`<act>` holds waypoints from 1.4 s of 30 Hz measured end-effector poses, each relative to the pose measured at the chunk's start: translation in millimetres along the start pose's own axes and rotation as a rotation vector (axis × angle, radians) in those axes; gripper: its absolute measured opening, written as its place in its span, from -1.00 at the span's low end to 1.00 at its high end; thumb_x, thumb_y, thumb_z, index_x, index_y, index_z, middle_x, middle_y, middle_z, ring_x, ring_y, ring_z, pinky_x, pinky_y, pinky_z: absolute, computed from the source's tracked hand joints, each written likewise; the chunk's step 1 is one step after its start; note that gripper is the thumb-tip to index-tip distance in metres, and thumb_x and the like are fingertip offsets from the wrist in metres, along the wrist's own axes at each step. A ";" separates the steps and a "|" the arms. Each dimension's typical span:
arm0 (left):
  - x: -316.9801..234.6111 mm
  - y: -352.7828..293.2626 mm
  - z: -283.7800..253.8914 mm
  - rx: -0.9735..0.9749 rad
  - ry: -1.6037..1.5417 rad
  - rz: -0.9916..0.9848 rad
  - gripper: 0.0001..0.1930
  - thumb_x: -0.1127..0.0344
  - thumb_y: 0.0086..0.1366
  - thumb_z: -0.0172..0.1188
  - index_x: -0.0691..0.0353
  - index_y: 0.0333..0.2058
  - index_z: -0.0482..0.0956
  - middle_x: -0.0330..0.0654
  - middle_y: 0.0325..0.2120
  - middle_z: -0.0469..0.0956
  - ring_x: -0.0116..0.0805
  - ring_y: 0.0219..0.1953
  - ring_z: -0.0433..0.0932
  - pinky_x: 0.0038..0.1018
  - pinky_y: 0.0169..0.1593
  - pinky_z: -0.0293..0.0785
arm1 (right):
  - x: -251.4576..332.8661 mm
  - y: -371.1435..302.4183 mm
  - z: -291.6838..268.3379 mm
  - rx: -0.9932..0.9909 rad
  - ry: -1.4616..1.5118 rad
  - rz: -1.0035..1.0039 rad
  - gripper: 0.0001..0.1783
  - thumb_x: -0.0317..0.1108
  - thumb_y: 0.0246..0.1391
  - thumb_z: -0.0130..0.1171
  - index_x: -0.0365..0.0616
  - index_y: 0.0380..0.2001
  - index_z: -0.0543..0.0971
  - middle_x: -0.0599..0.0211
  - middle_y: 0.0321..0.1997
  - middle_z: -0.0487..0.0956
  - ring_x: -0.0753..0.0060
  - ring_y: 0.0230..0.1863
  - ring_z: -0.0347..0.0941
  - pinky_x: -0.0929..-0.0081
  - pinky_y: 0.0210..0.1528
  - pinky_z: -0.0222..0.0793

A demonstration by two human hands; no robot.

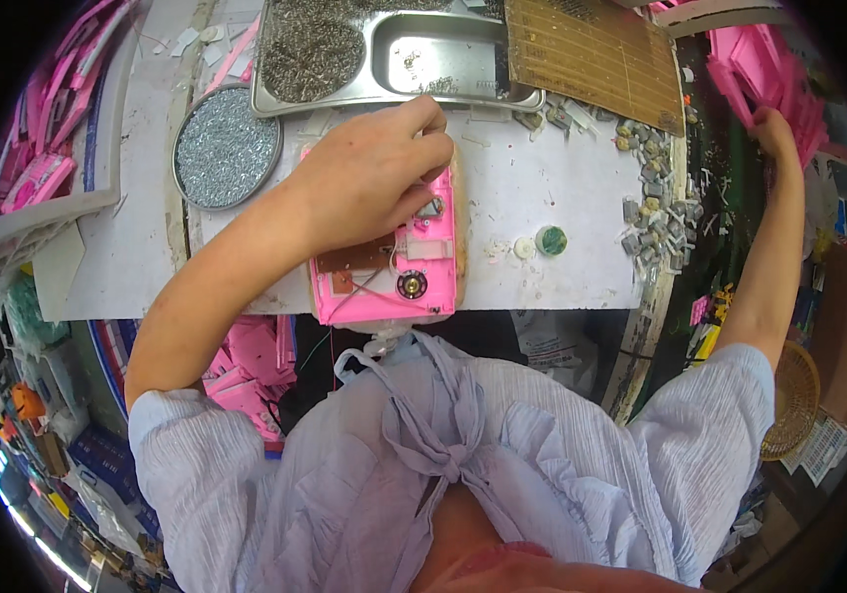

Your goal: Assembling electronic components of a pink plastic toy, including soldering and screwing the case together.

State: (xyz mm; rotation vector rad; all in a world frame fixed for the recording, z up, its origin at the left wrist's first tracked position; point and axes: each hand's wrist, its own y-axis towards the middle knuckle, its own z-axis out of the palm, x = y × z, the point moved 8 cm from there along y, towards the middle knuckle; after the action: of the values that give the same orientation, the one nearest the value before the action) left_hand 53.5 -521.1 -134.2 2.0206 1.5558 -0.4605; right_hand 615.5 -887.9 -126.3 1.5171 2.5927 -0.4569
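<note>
In front of me on the white table lies an open pink plastic casing [369, 310]. A brown circuit board [349, 259], thin wires and a round black part with a brass-coloured centre [412, 286] sit inside it. Over the casing's upper part my left hand [379, 163] is closed, fingers curled down and thumb beside a small silvery part [430, 209]. What its fingertips hold is hidden. My right hand [775, 135] reaches far out to the right, its fingers closed on a pink plastic part [755, 74] among a stack of similar ones.
A round dish of small silver screws [228, 148] stands left of a metal tray [399, 102] holding darker screws. Cardboard [592, 59] covers the tray's right end. Several small motors [653, 193] pile up near the table's right edge, beyond a green round piece [551, 240].
</note>
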 end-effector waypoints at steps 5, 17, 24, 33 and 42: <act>-4.3 -6.3 -6.3 0.004 -0.024 0.016 -0.79 0.42 0.10 0.34 0.24 -0.34 0.47 -0.12 -0.16 0.47 -0.05 -0.15 0.55 -0.25 -0.11 0.50 | 30.6 -134.4 -42.7 0.057 0.986 0.157 -0.87 -0.42 0.14 0.31 -0.05 -0.25 0.58 0.53 -0.45 0.54 0.69 -0.44 0.44 0.70 -0.46 0.26; -6.2 -10.4 5.0 -0.174 0.040 0.016 -0.79 0.42 0.09 0.34 0.24 -0.33 0.48 -0.12 -0.16 0.49 -0.05 -0.11 0.53 -0.23 -0.07 0.49 | 174.0 -309.1 6.3 -0.326 2.430 -0.208 -0.67 -0.53 0.30 0.10 -0.30 0.10 0.42 0.05 0.00 0.51 0.48 -0.27 0.42 0.80 -0.48 0.38; -22.3 -45.8 -37.0 -0.483 -0.116 -0.143 -0.76 0.37 0.12 0.36 0.24 -0.23 0.59 -0.12 -0.25 0.54 -0.16 -0.25 0.56 -0.32 -0.22 0.49 | 345.4 -364.2 16.0 0.001 2.532 -0.425 -0.50 -0.37 0.29 0.17 -0.20 0.25 0.36 0.17 -0.09 0.50 0.63 -0.40 0.31 0.85 -0.60 0.21; 3.6 -88.5 -4.0 -0.480 -1.439 -0.598 -0.75 0.38 0.45 0.14 0.39 0.02 0.50 -0.35 -0.55 0.50 -0.69 -0.59 0.38 -0.71 -0.55 0.26 | 447.9 -338.8 -10.3 0.399 2.333 -0.212 -0.48 -0.46 0.24 0.23 -0.25 0.23 0.36 0.19 -0.18 0.63 0.53 -0.22 0.57 0.63 -0.30 0.51; -6.4 -128.4 -3.1 -0.322 -0.388 -0.623 -0.20 0.36 0.25 0.32 0.37 0.40 0.14 -0.24 -0.59 0.51 -0.61 -0.60 0.39 -0.55 -0.50 0.32 | 450.1 -419.7 29.3 0.118 1.442 -0.322 -0.18 -0.43 0.22 0.21 -0.25 0.46 0.09 0.46 -0.67 0.34 0.64 -0.59 0.28 0.65 -0.44 0.22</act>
State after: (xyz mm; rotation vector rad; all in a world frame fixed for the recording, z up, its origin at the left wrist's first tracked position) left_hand -71.7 -500.4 -155.1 1.1025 1.8385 -0.7272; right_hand 26.6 -713.5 -175.2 1.8248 3.8589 0.8671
